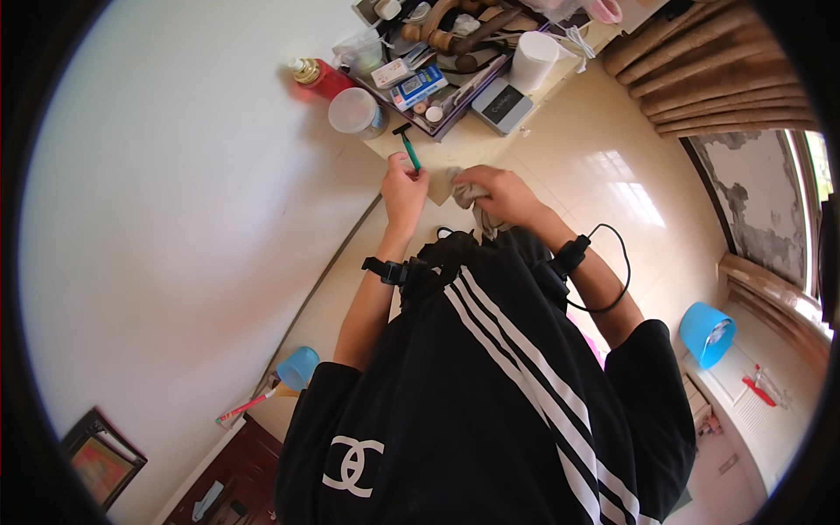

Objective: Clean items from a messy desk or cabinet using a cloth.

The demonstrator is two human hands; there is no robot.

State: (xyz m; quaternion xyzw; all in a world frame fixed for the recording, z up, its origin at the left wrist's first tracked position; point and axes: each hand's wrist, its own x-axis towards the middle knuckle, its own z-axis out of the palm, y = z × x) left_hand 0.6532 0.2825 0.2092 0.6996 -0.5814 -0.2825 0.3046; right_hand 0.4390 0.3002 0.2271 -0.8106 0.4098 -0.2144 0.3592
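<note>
My left hand is closed around the lower handle of a green razor, whose dark head points up and away toward the table. In my right hand a crumpled grey-beige cloth is bunched, with part of it hanging below the fingers. Both hands are at the near end of a cream table, a short gap apart. Just beyond the razor stands a clear round jar with a whitish lid. A dark band sits on each of my wrists, the right one with a black cable.
A purple-edged tray on the table is crowded with small boxes and wooden massage tools. Beside it are a grey box, a white roll and a red bottle. Blue bins stand on the floor; a white wall rises at left.
</note>
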